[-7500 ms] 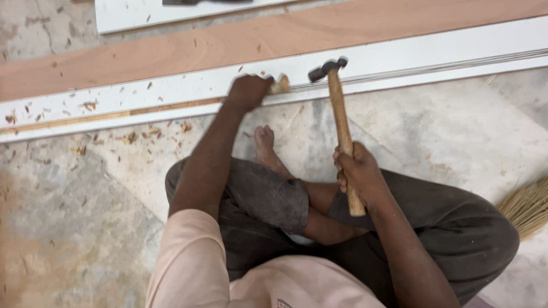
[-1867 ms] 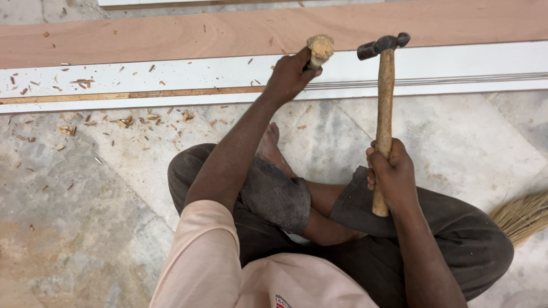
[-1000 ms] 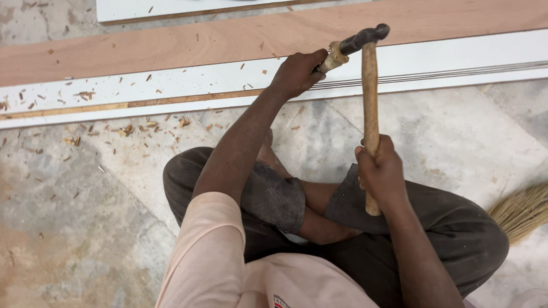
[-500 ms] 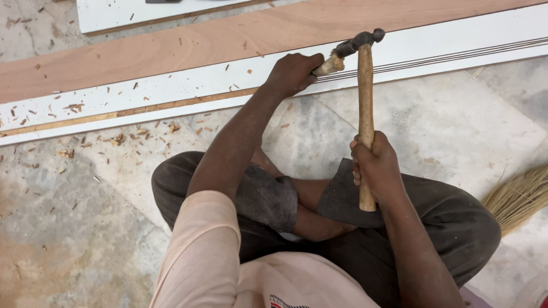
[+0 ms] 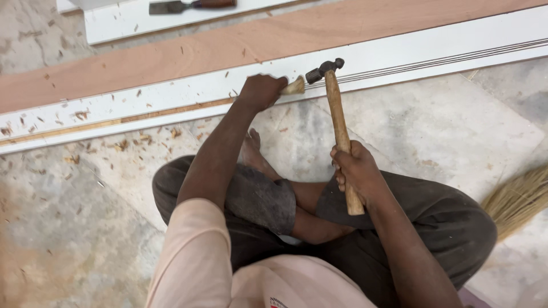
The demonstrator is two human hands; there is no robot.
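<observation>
I sit cross-legged on the floor facing a long white board (image 5: 399, 54) with a groove along it. My left hand (image 5: 261, 91) grips a chisel with a frayed wooden handle (image 5: 294, 86), laid low against the board's near edge. My right hand (image 5: 355, 171) holds a wooden-handled hammer (image 5: 338, 122) near the end of its shaft. The dark hammer head (image 5: 324, 69) sits right at the chisel handle's butt end, touching or nearly touching it.
A bare wooden strip (image 5: 188, 54) lies beyond the white board. Farther off is another white panel with a second chisel (image 5: 191, 5) on it. Wood chips (image 5: 131, 140) litter the stone floor at left. A straw broom (image 5: 519, 197) lies at right.
My left hand has brought the chisel down from a raised position to the board's edge. The hammer head has come down to the chisel's butt end. The view has shifted slightly.
</observation>
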